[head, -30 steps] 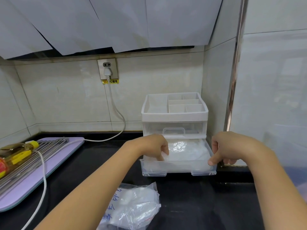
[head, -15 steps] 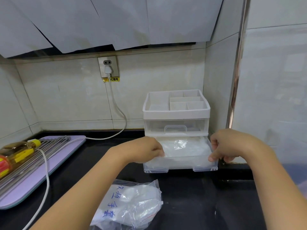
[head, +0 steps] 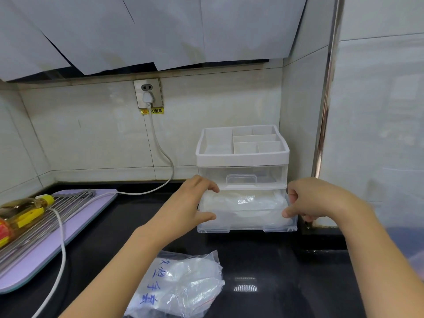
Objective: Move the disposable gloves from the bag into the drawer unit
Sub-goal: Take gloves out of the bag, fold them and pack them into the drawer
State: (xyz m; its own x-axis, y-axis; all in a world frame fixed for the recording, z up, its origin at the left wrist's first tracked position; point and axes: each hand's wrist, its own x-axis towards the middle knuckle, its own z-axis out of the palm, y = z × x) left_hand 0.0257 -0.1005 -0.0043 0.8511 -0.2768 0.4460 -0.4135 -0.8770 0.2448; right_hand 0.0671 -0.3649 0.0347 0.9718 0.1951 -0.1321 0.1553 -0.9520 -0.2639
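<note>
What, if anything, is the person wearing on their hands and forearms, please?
Nothing visible: the left hand and right hand are bare, without gloves, rings or watch, and both forearms are uncovered to the picture's edge, no sleeve in view.

Bright, soft, even white light on pale tiled wall (head: 91, 138), faint shadow under pulled-out clear plastic drawer (head: 246, 220), small striped glare on glossy black countertop (head: 286, 260), glints on crumpled clear plastic bag (head: 183, 288), wide-angle bowing of vertical chrome strip (head: 325, 111), slightly soft frame edges.
</note>
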